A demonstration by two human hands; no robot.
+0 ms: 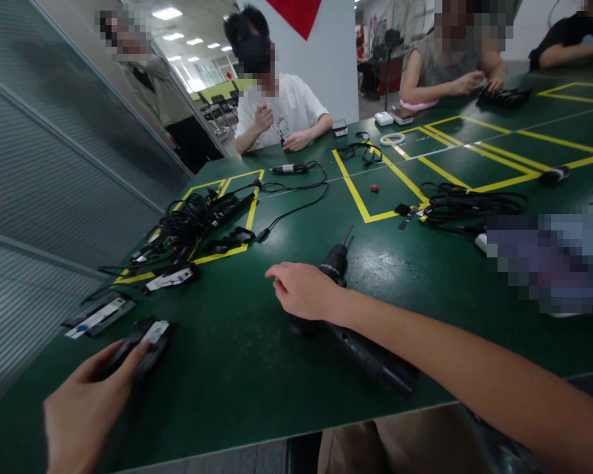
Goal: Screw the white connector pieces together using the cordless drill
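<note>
My left hand [86, 401] is closed around a black plastic device with a whitish label [153, 336], near the table's left edge. The thumb lies along its top. My right hand [304, 289] reaches over a black cordless drill [375, 362] lying on its side. Its index finger points left past the drill and the other fingers are partly bent, with nothing seen in them. The wrist and hand cover the drill's middle. A thin reddish bit [348, 234] points away from me out of the chuck.
Similar labelled black devices [101, 315] lie at the left, beside tangled black cables [197, 217] in a yellow-taped area. More coiled cables [464, 203] lie at the right. A small red object [374, 188] sits farther back. A person in a white shirt [296, 99] works across the green table [237, 349].
</note>
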